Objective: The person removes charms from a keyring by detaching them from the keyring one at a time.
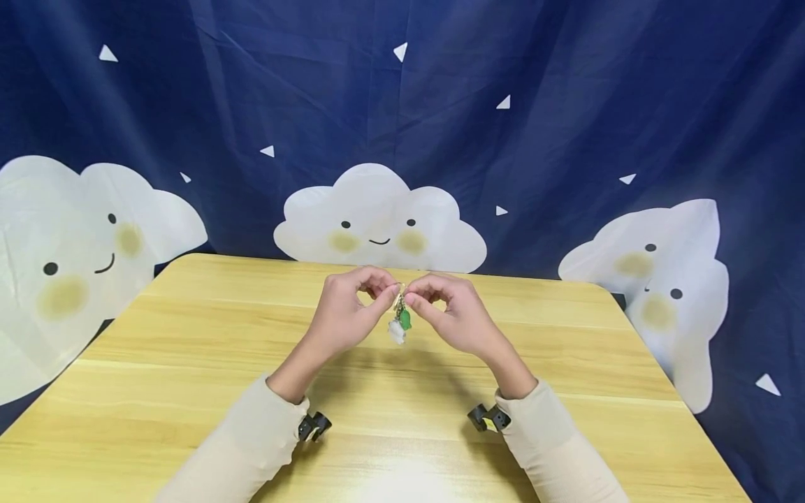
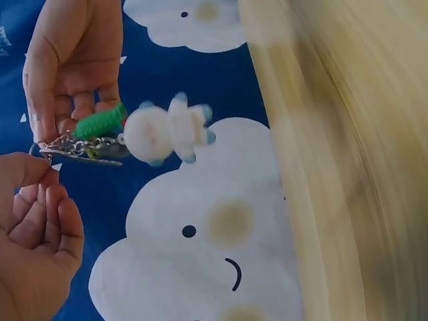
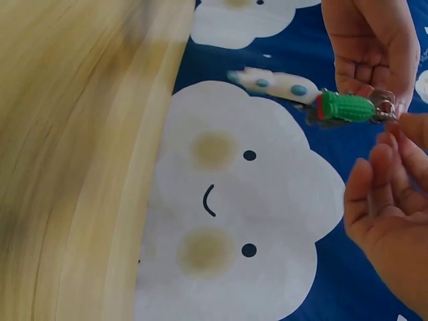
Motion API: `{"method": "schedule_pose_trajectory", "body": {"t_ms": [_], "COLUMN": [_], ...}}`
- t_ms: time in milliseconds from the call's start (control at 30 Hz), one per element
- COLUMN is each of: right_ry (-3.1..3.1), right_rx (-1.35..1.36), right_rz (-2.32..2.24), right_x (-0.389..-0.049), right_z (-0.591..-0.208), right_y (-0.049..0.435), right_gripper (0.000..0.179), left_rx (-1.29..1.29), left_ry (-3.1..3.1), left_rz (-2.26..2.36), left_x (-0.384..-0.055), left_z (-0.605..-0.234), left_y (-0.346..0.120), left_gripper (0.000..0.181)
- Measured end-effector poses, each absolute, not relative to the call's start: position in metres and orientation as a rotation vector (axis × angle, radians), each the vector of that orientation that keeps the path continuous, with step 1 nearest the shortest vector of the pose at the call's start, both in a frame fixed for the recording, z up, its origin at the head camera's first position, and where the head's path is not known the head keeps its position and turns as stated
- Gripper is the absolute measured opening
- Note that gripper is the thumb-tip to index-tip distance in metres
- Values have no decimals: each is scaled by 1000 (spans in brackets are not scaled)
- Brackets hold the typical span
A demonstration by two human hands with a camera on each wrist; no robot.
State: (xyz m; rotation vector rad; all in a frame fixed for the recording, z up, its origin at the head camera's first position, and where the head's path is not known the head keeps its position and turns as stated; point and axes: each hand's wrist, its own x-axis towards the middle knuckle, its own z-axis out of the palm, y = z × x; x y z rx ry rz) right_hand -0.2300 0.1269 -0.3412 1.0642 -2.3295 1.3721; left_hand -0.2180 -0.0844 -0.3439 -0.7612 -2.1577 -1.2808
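A keychain hangs above the wooden table, pinched at its top by both hands. Its metal ring [image 2: 44, 151] lies between the fingertips of the left hand [image 1: 348, 307] and the right hand [image 1: 454, 316]; how far each hand grips ring or chain is partly hidden. Below the ring dangle a small white doll charm [image 2: 160, 132] with pale blue hands and feet, and a ribbed green charm [image 3: 348, 107] with a red end. Short silver chains [image 2: 83, 144] and a flat metal piece [image 2: 100, 161] hang beside them. Thumbs and index fingers of the two hands nearly meet.
The light wooden table [image 1: 402, 405] spreads beneath both forearms. Behind it hangs a dark blue curtain [image 1: 440, 126] printed with white smiling clouds [image 1: 377, 195] and small triangles. A black camera is strapped to each wrist, over pale sleeves [image 1: 251, 433].
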Motion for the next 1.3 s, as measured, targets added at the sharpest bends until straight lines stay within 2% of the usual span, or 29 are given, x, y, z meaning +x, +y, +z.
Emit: {"method": "schedule_pose_trajectory", "body": {"t_ms": [133,433,667,1000,1300], "right_ry": [-2284,-2282,-2212,-2172,-2096], "right_rx": [1065,1076,1049,1055,1058], "right_rz": [1331,1381,1418,1413,1405], "right_x": [-230,-229,-228,-229,-230], "right_z": [-342,-342,-340,-340,-341], "right_y": [127,127,126,126,127], "right_gripper": [8,8,2,5,5], "left_rx": [-746,-828,-759,-776,-664], "left_ry": [-2169,-2111,-2083,-2052,-2067], "left_rz": [-1325,-1091,-1263,-1270,-1444], "left_x": [-217,-220,-218,-219,-218], "left_z": [-343,-337,-334,-331,-329], "left_y": [-82,-80,-73,-73,-67], "left_gripper": [3,4,5,5,5]}}
